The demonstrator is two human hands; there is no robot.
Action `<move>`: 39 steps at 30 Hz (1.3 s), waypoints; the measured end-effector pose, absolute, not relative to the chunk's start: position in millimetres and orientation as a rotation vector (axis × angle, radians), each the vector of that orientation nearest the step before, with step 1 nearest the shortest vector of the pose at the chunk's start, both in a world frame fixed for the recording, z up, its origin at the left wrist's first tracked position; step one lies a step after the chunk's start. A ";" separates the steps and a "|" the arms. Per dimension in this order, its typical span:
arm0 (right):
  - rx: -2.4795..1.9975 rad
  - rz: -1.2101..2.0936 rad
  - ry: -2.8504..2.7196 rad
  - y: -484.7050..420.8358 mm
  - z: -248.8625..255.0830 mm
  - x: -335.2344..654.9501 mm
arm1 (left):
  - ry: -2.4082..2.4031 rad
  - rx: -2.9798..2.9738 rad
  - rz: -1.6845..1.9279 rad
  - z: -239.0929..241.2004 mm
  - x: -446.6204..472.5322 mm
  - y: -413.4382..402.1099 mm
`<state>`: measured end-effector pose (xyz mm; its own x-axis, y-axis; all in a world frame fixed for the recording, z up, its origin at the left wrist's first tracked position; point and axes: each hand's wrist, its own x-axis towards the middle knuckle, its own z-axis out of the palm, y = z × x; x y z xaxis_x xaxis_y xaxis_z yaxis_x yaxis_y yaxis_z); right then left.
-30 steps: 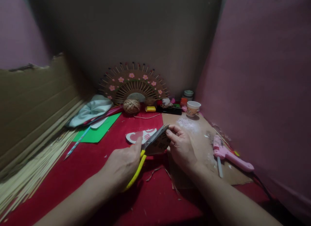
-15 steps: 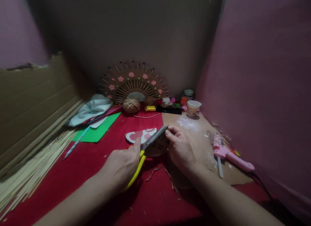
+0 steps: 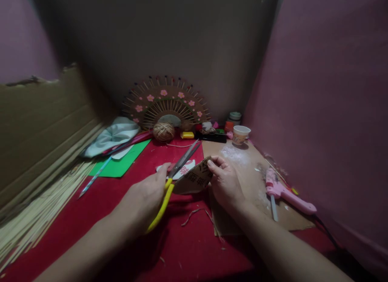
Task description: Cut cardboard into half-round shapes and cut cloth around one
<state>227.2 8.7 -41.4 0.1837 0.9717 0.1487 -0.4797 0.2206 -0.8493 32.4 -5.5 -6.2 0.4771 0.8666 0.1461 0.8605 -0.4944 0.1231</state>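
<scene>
My left hand [image 3: 148, 195] is closed around the yellow handles of a pair of scissors [image 3: 181, 161], whose blades point up and away, slightly parted. Between the thumb and fingers of my right hand [image 3: 226, 181] is a cut piece of cardboard [image 3: 195, 179] with dark printed characters on it. The blades are just left of this piece, apart from its top corner. Behind the scissors a white piece with red print [image 3: 188, 165] lies on the red cloth [image 3: 182, 249], partly hidden by the blades and my left hand.
A pink glue gun [image 3: 287, 195] and a paper cup [image 3: 241, 135] rest on a cardboard sheet [image 3: 247, 160] at right. At the back stand a flowered fan [image 3: 163, 92] and a twine ball [image 3: 163, 132]. Thin sticks [image 3: 51, 205], green paper [image 3: 125, 162] and a pencil [image 3: 95, 179] lie left.
The scissors have moved left and away from the cardboard piece, with my left hand shifting left too. More of the piece's printed face shows now. My right hand has barely moved.
</scene>
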 end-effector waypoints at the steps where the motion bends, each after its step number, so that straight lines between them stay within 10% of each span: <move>1: -0.756 1.169 -0.808 8.5 -40.3 227.4 | 1.542 2.656 0.337 -6.7 31.0 -4.1; 39: -0.786 1.194 -0.851 5.7 -41.4 227.1 | 1.520 2.832 -0.180 -2.6 44.0 -14.4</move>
